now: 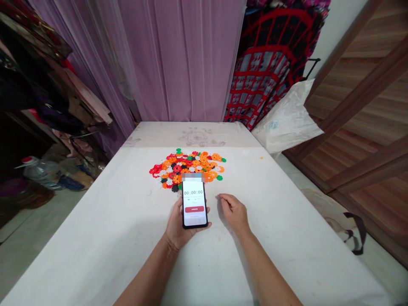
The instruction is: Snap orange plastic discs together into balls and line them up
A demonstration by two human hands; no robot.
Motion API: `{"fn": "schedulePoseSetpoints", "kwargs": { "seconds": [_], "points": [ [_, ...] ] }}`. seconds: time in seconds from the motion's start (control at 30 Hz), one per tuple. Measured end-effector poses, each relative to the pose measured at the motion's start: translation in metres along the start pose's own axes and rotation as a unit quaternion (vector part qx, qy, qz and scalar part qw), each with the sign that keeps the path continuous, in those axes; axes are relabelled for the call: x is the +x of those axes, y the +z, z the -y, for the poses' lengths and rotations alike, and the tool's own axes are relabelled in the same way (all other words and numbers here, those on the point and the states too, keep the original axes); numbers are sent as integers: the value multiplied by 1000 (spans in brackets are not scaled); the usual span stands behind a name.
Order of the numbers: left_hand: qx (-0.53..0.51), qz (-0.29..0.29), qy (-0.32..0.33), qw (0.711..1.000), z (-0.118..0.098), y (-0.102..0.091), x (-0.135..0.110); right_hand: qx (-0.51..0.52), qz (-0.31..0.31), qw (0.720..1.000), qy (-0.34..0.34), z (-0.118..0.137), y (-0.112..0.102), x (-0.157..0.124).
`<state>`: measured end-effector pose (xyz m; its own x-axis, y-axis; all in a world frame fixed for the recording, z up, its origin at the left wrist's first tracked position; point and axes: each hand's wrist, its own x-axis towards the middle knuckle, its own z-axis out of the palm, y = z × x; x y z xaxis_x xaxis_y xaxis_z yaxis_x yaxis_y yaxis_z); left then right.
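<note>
Just below the middle of the frame, the left hand [177, 227] is gripping a black phone [194, 204] upright above the white desk [105, 238]. Its screen is showing "00:00:00" over a red button whose label is too small to read. The right hand [233, 211] is resting loosely curled and empty on the desk beside it. Coloured plastic flower pieces [188, 168] are lying heaped just above the phone.

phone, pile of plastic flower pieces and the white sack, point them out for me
phone [194, 204], head view, middle of its lit screen
pile of plastic flower pieces [188, 168], head view, centre of the orange and red heap
white sack [287, 119], head view, its broad side
</note>
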<state>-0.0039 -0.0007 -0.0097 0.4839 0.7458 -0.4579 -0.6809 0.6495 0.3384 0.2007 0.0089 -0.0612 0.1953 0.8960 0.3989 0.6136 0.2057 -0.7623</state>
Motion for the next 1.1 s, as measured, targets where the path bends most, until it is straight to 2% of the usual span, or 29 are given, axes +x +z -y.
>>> {"fn": "schedulePoseSetpoints", "kwargs": {
  "seconds": [0.4,0.83,1.0,1.1],
  "points": [
    [10,-7,5,1000,0,2,0,-1,-5,1000,0,1,-1,2],
    [-6,45,18,999,1,-6,-2,-4,-16,1000,0,-1,3,3],
    [-2,43,23,999,1,-6,-3,-7,-20,1000,-2,0,3,3],
    [-12,85,9,996,0,-8,-4,-12,-20,1000,-4,-1,3,3]
  ]
}}
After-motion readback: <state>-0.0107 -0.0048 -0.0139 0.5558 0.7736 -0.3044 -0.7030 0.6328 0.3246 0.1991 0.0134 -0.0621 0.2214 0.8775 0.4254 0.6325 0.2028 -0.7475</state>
